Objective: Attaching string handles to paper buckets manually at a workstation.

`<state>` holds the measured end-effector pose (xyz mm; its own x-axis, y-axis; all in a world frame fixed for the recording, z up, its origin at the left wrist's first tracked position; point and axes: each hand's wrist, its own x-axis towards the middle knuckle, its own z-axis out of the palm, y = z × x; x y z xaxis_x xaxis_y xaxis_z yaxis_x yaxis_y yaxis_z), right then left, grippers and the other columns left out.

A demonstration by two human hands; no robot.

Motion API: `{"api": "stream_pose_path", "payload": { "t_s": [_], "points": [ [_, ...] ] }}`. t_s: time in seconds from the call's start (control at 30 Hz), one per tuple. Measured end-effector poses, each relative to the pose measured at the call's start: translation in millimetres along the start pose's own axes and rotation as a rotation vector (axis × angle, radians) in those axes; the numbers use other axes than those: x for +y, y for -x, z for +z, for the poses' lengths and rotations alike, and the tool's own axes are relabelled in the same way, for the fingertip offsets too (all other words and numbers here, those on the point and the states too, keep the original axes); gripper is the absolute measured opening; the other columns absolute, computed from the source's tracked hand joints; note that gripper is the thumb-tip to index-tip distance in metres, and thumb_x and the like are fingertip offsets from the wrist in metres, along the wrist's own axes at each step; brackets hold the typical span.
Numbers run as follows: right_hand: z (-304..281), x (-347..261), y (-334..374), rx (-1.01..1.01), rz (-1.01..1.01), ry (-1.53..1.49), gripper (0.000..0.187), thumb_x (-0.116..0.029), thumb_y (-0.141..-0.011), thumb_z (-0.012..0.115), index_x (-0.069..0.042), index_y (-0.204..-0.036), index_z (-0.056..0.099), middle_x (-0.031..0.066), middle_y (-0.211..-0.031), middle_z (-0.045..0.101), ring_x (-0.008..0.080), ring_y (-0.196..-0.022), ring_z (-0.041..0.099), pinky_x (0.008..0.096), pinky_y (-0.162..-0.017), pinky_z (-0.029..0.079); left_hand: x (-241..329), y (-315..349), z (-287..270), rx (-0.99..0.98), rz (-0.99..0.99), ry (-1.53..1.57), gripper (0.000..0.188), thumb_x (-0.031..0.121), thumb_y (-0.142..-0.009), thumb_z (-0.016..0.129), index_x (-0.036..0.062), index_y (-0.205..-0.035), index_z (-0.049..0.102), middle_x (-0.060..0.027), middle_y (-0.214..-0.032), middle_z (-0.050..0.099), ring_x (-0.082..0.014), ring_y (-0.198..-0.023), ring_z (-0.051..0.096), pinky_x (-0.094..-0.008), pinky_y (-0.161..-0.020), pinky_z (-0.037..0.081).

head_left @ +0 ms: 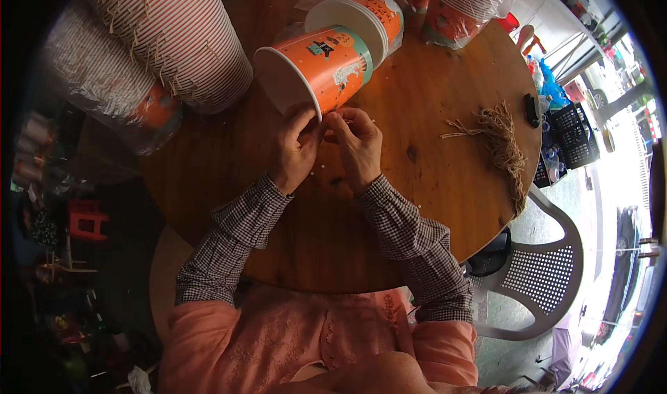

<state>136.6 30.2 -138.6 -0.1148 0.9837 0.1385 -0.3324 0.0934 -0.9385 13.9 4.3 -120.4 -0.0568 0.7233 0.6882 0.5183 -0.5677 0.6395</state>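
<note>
An orange paper bucket with a white rim and a teal band lies tilted on its side on the round wooden table, its mouth turned to the left. My left hand is closed in a pinch on the lower edge of its rim. Right beside it, my right hand has thumb and forefinger pressed together near the same rim; whatever lies between those fingertips is too small to make out. Behind the bucket lie several nested paper buckets in clear plastic.
Tall stacks of striped-looking nested buckets with string ends stand at the left, one stack wrapped in plastic. A bundle of twine lies at the right near a small black object. A grey chair stands beyond the table's right edge.
</note>
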Motion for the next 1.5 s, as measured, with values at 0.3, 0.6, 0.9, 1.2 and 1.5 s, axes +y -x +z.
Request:
{"api": "stream_pose_path", "payload": {
  "t_s": [0.3,0.6,0.9,1.2,1.5],
  "points": [
    [3,-11,4,0.005,0.086,-0.088,0.015,-0.017,-0.094,0.059,-0.002,-0.097,0.061,0.0038,-0.089,0.066,0.01,-0.081,0.063,0.0263,-0.071,0.054,-6,4,1,0.002,-0.104,0.081,0.019,-0.004,-0.081,0.065,-0.0026,-0.1,0.063,-0.0128,-0.102,0.063,-0.0243,-0.093,0.062,-0.0319,-0.079,0.051],
    [2,-4,4,0.016,0.1,-0.126,0.021,-0.018,-0.09,0.065,0.0,-0.099,0.06,0.0042,-0.088,0.065,0.01,-0.075,0.061,0.0256,-0.068,0.053,1,-1,0,0.003,-0.073,0.045,0.019,-0.003,-0.082,0.066,-0.0032,-0.1,0.063,-0.0129,-0.103,0.063,-0.0219,-0.092,0.064,-0.0293,-0.076,0.052],
    [2,2,2,0.038,0.036,-0.051,0.022,-0.02,-0.088,0.068,0.001,-0.093,0.062,0.0035,-0.084,0.06,0.0096,-0.072,0.06,0.0247,-0.062,0.053,-2,5,1,0.032,-0.148,0.147,0.016,-0.005,-0.082,0.064,-0.0046,-0.098,0.063,-0.0117,-0.103,0.063,-0.0182,-0.092,0.062,-0.027,-0.079,0.05],
    [-1,3,0,0.013,0.033,-0.026,0.025,-0.021,-0.087,0.069,0.002,-0.093,0.062,0.0043,-0.086,0.06,0.0099,-0.071,0.061,0.0246,-0.062,0.052,1,2,1,0.008,-0.161,0.176,0.016,-0.005,-0.085,0.061,-0.0048,-0.101,0.062,-0.0108,-0.106,0.061,-0.0179,-0.092,0.063,-0.0277,-0.077,0.054],
    [-1,0,-1,0.023,-0.002,0.092,0.022,-0.018,-0.087,0.068,0.002,-0.091,0.063,0.004,-0.083,0.061,0.0102,-0.069,0.059,0.0252,-0.062,0.049,-4,5,-1,0.007,-0.21,0.212,0.014,-0.004,-0.087,0.061,-0.0051,-0.101,0.062,-0.0097,-0.107,0.061,-0.0162,-0.094,0.063,-0.0264,-0.08,0.053]
  ]
}}
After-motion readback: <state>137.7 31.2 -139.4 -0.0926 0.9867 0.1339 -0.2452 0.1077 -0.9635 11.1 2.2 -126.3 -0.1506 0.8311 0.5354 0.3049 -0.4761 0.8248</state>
